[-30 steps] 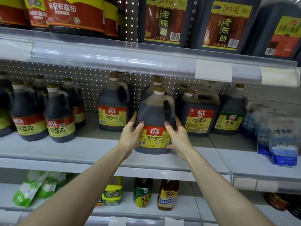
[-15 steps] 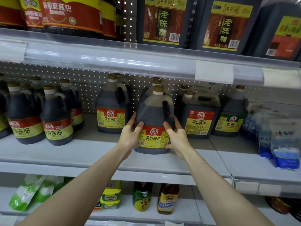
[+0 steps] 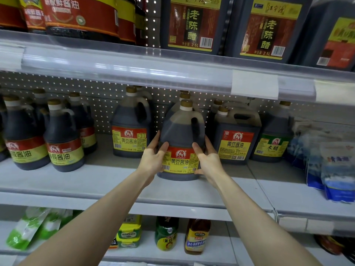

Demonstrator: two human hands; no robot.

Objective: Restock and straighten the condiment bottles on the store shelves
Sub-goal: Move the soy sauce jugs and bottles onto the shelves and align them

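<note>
A large dark soy sauce jug (image 3: 181, 135) with a red and yellow label and a brown cap stands upright near the front of the middle shelf (image 3: 107, 181). My left hand (image 3: 153, 156) grips its left side and my right hand (image 3: 208, 159) grips its right side, thumbs on the label. A matching jug (image 3: 130, 129) stands behind to the left. A square soy sauce jug (image 3: 237, 137) and a green-labelled vinegar jug (image 3: 273, 137) stand to the right. Another cap shows right behind the held jug.
Several smaller soy sauce bottles (image 3: 63, 139) crowd the shelf's left end. Blue and white bags (image 3: 336, 169) lean at the right. The upper shelf rail (image 3: 153, 70) hangs close above the caps, with big vinegar jugs (image 3: 194, 24) on it. Small bottles (image 3: 196, 237) fill the lower shelf.
Both hands stay on the jug, and it keeps its spot on the shelf. The view has shifted slightly to the right and up.
</note>
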